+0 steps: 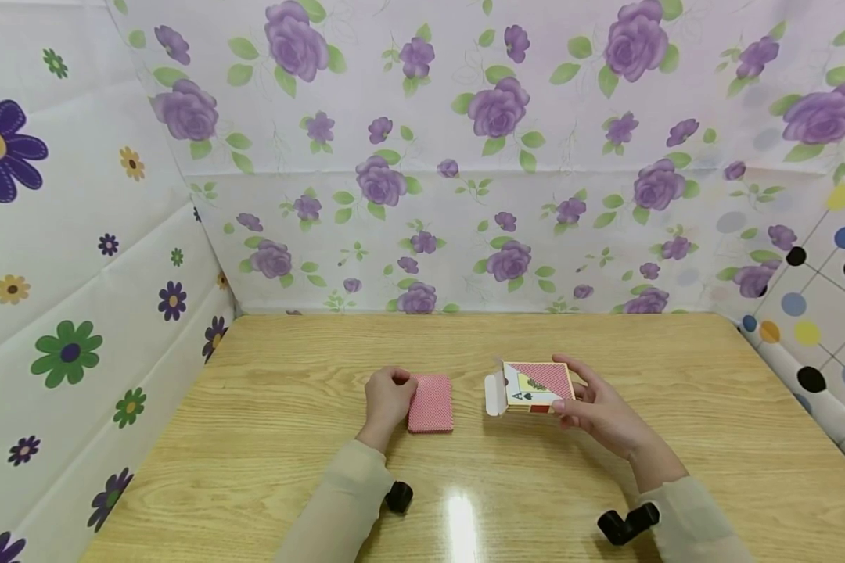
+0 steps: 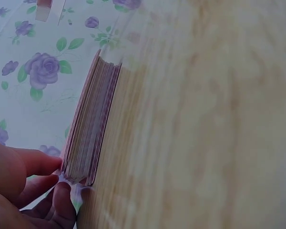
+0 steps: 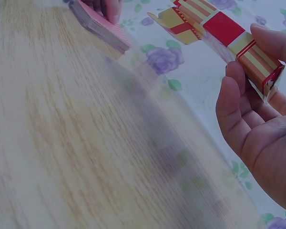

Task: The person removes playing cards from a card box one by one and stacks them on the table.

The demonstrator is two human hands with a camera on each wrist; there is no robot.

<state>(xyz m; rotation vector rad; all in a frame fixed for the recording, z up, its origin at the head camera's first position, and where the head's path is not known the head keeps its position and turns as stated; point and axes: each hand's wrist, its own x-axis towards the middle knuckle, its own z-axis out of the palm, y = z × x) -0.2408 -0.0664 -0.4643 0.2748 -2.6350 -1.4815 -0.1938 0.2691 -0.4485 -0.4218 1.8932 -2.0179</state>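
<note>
A deck of red-backed playing cards [image 1: 431,405] lies face down on the wooden table. My left hand [image 1: 390,400] grips it at its left side, fingers curled at the edge; the left wrist view shows the fingertips at one end of the stacked cards [image 2: 89,126]. To the right, my right hand [image 1: 601,407] holds a card box [image 1: 537,386] above the table, thumb on the near side and fingers round the far side. An ace of spades is printed on the box. Its end flap [image 1: 494,395] stands open, facing the deck. Red and yellow sides of the box [image 3: 224,28] show in the right wrist view.
The wooden table [image 1: 303,352] meets a cloth backdrop with purple roses [image 1: 496,109] at the back. Flowered cloth [image 1: 70,344] hangs on the left, and dotted cloth [image 1: 810,332] on the right. Black wrist mounts [image 1: 398,497] sit on both sleeves.
</note>
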